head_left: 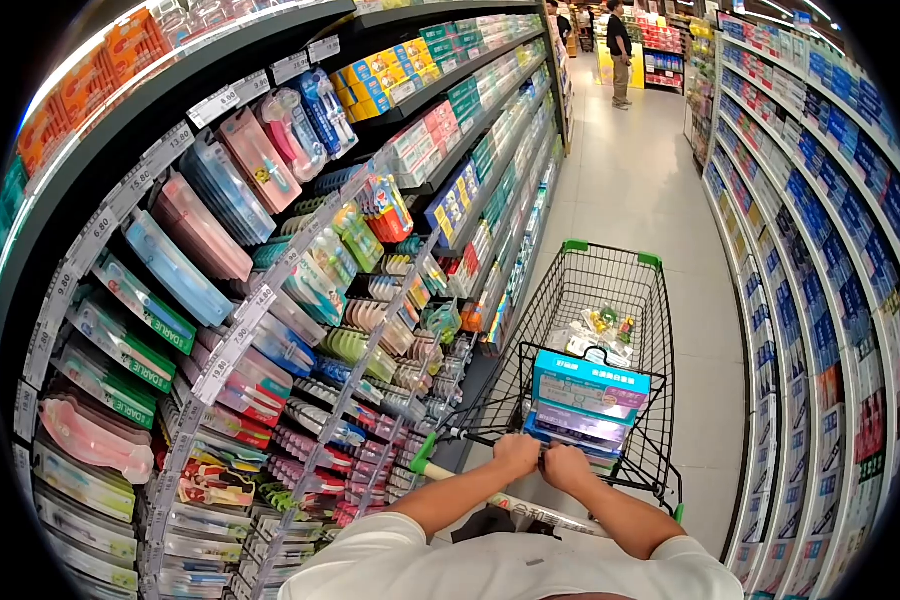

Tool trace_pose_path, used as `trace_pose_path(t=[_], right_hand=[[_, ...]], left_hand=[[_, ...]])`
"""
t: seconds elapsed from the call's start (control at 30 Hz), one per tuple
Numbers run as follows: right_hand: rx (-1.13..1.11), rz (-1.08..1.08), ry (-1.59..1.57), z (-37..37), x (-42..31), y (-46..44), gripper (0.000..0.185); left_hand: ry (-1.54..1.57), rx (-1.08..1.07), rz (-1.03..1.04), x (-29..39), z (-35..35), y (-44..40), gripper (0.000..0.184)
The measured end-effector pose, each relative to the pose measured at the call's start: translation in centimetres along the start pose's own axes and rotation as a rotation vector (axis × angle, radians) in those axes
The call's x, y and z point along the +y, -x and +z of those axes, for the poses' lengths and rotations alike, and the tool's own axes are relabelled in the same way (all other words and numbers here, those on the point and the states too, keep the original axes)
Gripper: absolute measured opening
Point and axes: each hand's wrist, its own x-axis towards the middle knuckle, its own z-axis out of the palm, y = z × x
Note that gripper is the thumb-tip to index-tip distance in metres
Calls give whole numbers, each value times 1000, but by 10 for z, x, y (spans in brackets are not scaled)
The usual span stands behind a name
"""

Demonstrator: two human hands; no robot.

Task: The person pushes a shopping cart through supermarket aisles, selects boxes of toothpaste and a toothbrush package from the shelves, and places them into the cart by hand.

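Note:
My left hand [517, 455] and my right hand [567, 467] are close together over the near end of a black wire shopping cart [610, 258] with green corners. Both have curled fingers; what they hold, if anything, is hidden. My forearms cross above the cart's pale push handle [545, 513]. Just beyond my hands, a teal box [590, 378] with white print tops a stack of purple and blue boxes [580, 420]. Deeper in the cart lies a clear-wrapped item [605, 330] with green and yellow parts.
On the left, a tall rack holds toothbrush packs [175, 265], price tags [240, 345] and small boxes [385, 75]. Shelves of blue and white boxes [810, 200] line the right side. The tiled aisle [620, 170] runs ahead to a standing person [620, 55].

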Motion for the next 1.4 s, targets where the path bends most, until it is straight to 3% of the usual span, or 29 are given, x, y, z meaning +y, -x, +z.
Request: trace_pose_path(t=[0.2, 0.63, 1.17, 1.4], right_hand=[[-32, -1, 43, -7, 28, -33, 30], [-24, 33, -20, -36, 92, -133, 22], [50, 40, 1, -69, 167, -269, 17], [11, 27, 59, -91, 185, -300, 27]], left_hand=[[47, -12, -55, -1, -22, -37, 16], [-30, 51, 114, -24, -72, -145, 11], [-89, 27, 137, -60, -133, -298, 12], [-24, 41, 99, -64, -159, -328, 14]])
